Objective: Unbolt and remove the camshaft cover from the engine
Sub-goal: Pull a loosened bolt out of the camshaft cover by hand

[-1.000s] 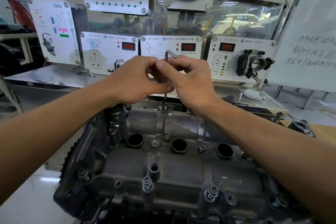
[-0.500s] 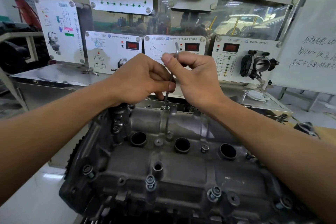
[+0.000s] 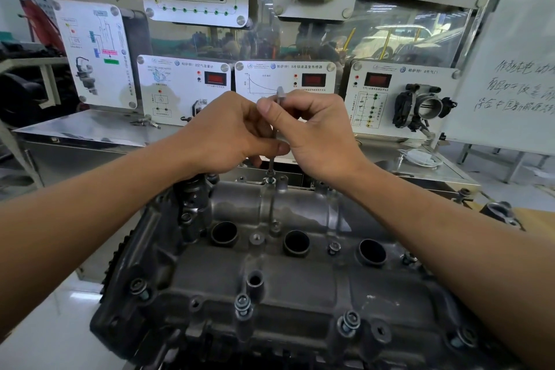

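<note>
Both the left hand (image 3: 228,132) and right hand (image 3: 318,135) curl their fingers round one tool; camshaft cover (image 3: 300,279) still sits in place just below them, unlifted; hex key (image 3: 272,164) stands upright in a far-edge bolt (image 3: 270,180); near-edge bolts (image 3: 242,305) stand proud, probably loosened, not yet out.

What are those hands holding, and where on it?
A hex key: the right hand pinches near its top bend, the left hand its lower shaft.
</note>
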### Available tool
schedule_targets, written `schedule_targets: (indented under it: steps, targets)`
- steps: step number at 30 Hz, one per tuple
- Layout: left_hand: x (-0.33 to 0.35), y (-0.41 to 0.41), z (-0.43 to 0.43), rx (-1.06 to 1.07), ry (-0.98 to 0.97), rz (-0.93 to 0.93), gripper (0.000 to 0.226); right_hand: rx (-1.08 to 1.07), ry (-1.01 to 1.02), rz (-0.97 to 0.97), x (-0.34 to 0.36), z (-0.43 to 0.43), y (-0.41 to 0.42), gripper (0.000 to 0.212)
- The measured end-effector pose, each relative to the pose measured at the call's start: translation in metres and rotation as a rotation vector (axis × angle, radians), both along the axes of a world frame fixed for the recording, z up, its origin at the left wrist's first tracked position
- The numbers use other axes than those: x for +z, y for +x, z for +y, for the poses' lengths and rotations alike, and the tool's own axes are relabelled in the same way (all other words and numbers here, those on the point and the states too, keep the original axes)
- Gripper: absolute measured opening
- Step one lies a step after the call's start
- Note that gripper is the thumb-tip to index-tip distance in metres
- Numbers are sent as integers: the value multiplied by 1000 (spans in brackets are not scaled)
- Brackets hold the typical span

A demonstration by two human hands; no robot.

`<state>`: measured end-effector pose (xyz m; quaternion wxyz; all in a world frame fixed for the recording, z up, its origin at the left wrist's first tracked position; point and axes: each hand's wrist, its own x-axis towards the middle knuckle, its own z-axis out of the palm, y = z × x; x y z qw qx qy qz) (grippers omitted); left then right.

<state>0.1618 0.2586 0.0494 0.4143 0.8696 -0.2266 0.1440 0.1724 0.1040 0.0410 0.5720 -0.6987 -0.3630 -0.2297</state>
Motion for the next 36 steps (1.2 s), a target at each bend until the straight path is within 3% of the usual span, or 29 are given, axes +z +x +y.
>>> schedule_targets:
  steps: [4, 10, 14, 18, 21, 25, 30, 36]
  targets:
    - [-1, -1, 0, -21, 40, -26, 13, -36, -4, 4, -2, -2, 5, 9]
    - [0, -2, 3, -27, 64, -32, 3, -82, -8, -6, -3, 0, 4, 16]
    - [-1, 0, -1, 63, 63, -47, 28, -51, 88, 67, -4, 2, 5, 9]
    - [0, -4, 1, -32, 77, -8, 5, -34, 141, 109, -5, 1, 8, 3]
    - [0, -4, 2, -22, 71, -36, 5, -27, 135, 105, -5, 2, 7, 11]
    - [0, -2, -1, 54, 56, -55, 28, -8, 164, 103, -5, 3, 6, 15]
    - [1, -4, 0, -21, 129, -14, 4, -24, 159, 111, -5, 1, 6, 7]
    - [0, -3, -4, 47, 119, -82, 21, -34, 124, 85, -6, 4, 4, 12]
